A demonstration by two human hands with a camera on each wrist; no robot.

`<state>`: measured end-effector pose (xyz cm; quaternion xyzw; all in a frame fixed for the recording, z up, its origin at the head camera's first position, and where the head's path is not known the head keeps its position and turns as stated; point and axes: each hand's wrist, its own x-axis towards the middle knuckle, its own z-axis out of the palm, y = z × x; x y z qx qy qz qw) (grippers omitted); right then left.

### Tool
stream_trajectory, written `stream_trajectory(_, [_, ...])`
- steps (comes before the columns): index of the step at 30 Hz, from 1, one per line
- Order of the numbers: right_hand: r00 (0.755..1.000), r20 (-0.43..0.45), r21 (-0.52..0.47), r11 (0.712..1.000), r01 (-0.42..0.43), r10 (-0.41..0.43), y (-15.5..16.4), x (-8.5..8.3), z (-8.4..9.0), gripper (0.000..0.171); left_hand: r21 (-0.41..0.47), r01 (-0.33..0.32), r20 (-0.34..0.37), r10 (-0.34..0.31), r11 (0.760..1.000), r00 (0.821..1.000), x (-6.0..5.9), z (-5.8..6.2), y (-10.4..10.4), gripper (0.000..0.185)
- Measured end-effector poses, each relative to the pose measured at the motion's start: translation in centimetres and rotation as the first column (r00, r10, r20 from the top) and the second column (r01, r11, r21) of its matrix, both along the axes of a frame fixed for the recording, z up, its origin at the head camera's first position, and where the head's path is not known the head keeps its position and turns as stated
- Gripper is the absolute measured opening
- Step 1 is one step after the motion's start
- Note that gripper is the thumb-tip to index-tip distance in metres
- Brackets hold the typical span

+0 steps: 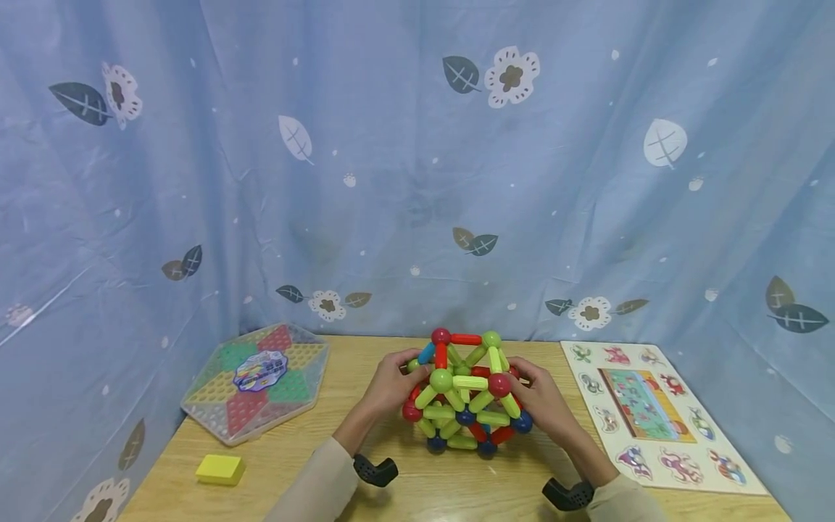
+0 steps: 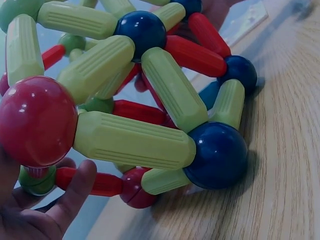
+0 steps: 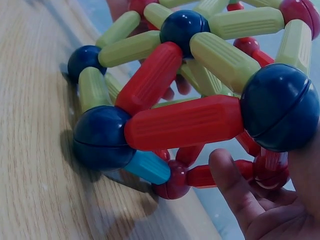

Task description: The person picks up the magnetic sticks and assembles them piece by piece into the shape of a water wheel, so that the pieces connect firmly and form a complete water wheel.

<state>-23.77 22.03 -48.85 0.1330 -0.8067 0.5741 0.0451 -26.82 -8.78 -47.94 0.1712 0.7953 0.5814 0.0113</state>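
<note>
A magnetic ball-and-stick structure (image 1: 471,382) of red, lime green and blue pieces stands at the middle of the table. My left hand (image 1: 389,386) grips its left side, with fingers around a green ball (image 2: 37,181) and a red stick (image 2: 95,182). On the opposite side, my right hand (image 1: 546,400) holds the frame beside a blue ball (image 3: 280,107), fingers reaching behind to a red ball and red stick. The lower blue balls (image 2: 218,155) appear to sit on the wood. Sticks partly hide both hands' fingertips in the head view.
Left of the structure lies a hexagonal game board (image 1: 300,391) with coloured triangles. A yellow block (image 1: 220,470) sits nearer the front left. To the right is a puzzle board (image 1: 659,471) with animal pictures. A blue patterned curtain (image 1: 417,181) borders the wooden table (image 1: 430,493).
</note>
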Motion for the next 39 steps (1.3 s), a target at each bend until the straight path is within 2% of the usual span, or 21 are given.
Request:
stream_trajectory(7, [1.000, -0.010, 0.006, 1.000, 0.002, -0.002, -0.4, -0.4, -0.1, 0.032, -0.006, -0.012, -0.015, 0.012, 1.000, 1.000, -0.3, 0.0, -0.3, 0.026])
stream_trajectory(17, [0.999, 0.044, -0.006, 1.000, -0.007, 0.007, -0.8, -1.9, 0.1, 0.038, 0.004, -0.024, -0.012, 0.024, 1.000, 1.000, -1.1, -0.2, -0.9, 0.029])
stream_trajectory(22, [0.995, 0.101, -0.024, 1.000, 0.007, -0.005, -0.5, -1.6, 0.1, 0.048, 0.003, -0.046, -0.010, 0.046, 0.999, 0.999, -0.6, 0.4, -2.0, 0.037])
stream_trajectory(26, [0.994, 0.105, -0.024, 1.000, 0.014, -0.012, 1.2, -0.9, 1.0, 0.053, -0.033, -0.114, -0.058, 0.112, 0.993, 0.992, 0.3, 2.0, -4.8, 0.039])
stream_trajectory(28, [0.998, 0.057, 0.029, 1.000, 0.007, -0.009, 2.3, -0.6, 2.1, 0.052, -0.097, -0.162, -0.121, 0.150, 0.982, 0.981, 0.8, 3.7, -6.8, 0.039])
stream_trajectory(29, [1.000, 0.012, 0.097, 0.995, 0.020, -0.021, 3.0, -0.3, 2.9, 0.051, -0.137, -0.187, -0.158, 0.165, 0.973, 0.974, 1.2, 4.8, -7.9, 0.040])
stream_trajectory(31, [0.994, -0.101, 0.248, 0.966, 0.066, -0.042, 4.2, 0.5, 4.8, 0.048, -0.206, -0.241, -0.245, 0.188, 0.949, 0.951, 2.2, 7.2, -10.0, 0.040])
stream_trajectory(32, [0.985, -0.167, 0.319, 0.942, 0.102, -0.050, 4.8, 0.9, 5.9, 0.046, -0.236, -0.267, -0.295, 0.193, 0.934, 0.936, 2.8, 8.5, -11.0, 0.039])
stream_trajectory(34, [0.953, -0.298, 0.418, 0.889, 0.186, -0.060, 5.9, 1.8, 8.4, 0.043, -0.267, -0.326, -0.414, 0.198, 0.907, 0.888, 4.0, 10.9, -12.5, 0.037])
stream_trajectory(36, [0.901, -0.430, 0.455, 0.849, 0.269, -0.056, 6.8, 2.7, 10.7, 0.043, -0.273, -0.395, -0.554, 0.192, 0.877, 0.810, 5.0, 12.9, -13.4, 0.035])
stream_trajectory(39, [0.804, -0.591, 0.418, 0.826, 0.377, -0.067, 7.7, 3.6, 13.2, 0.045, -0.243, -0.487, -0.715, 0.185, 0.839, 0.675, 6.3, 14.8, -14.1, 0.034])
